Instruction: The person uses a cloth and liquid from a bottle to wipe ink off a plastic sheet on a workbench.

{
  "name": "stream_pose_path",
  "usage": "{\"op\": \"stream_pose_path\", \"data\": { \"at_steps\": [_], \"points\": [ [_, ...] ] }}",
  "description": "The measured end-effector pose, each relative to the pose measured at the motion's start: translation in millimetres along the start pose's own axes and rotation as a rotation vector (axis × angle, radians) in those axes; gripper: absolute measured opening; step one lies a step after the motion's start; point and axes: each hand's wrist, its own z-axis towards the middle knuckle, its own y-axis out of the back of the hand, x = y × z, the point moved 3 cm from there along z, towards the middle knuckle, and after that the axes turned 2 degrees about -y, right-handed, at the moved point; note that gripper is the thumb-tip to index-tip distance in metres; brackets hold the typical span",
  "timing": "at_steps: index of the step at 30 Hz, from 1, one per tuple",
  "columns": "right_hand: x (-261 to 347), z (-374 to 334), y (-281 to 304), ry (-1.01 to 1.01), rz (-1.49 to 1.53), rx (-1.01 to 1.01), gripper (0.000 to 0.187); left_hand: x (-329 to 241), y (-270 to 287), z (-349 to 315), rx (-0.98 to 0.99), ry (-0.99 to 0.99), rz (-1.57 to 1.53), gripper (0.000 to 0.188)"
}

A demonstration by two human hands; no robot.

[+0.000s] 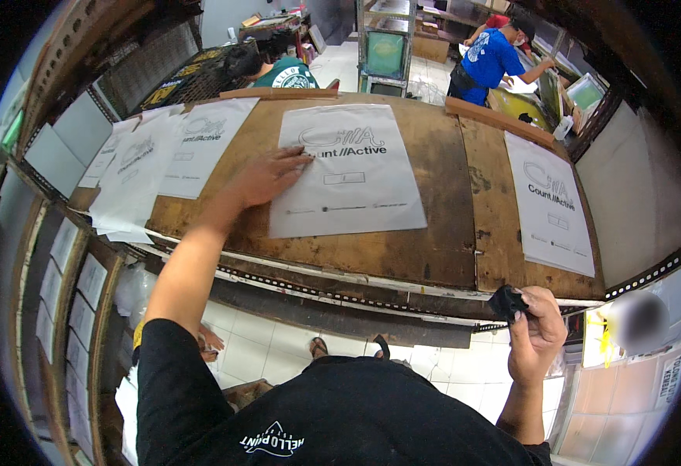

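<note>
- Left hand [276,174] lies open, palm down, on the sheet's [371,185] left side; under and right of it, the sheet rests flat on the table [449,194].
- Right hand [540,330], well apart, is closed on a black cloth [504,301].
- The sheet looks light, thin and limp, probably slick, easily creased.
- Best hold: bare side margins, beneath or opposite the left hand.

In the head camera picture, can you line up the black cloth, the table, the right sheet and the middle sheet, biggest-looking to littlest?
1. Table
2. Middle sheet
3. Right sheet
4. Black cloth
</note>
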Motion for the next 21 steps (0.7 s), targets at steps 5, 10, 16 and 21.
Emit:
{"op": "stream_pose_path", "data": {
  "at_steps": [5, 10, 16, 21],
  "points": [
    [-2.8, 5.2, -11.6, 0.038, 0.014, -0.047, 0.016, -90.8, 23.4, -1.6, 0.023, 0.068, 0.352, 0.057],
    [1.9, 15.5, -19.2, 0.057, -0.005, 0.0, 0.016, -100.4, 8.2, -19.1, -0.118, 0.076, 0.367, 0.062],
    [-5.5, 24.6, -15.0, 0.062, -0.01, -0.015, 0.017, -100.6, 5.8, -42.9, -0.253, 0.096, 0.23, 0.054],
    [-15.4, 32.6, -4.3, -0.049, -0.103, 0.014, 0.018, -91.4, 4.4, -67.9, -0.25, 0.156, 0.164, 0.051]
  ]
}}
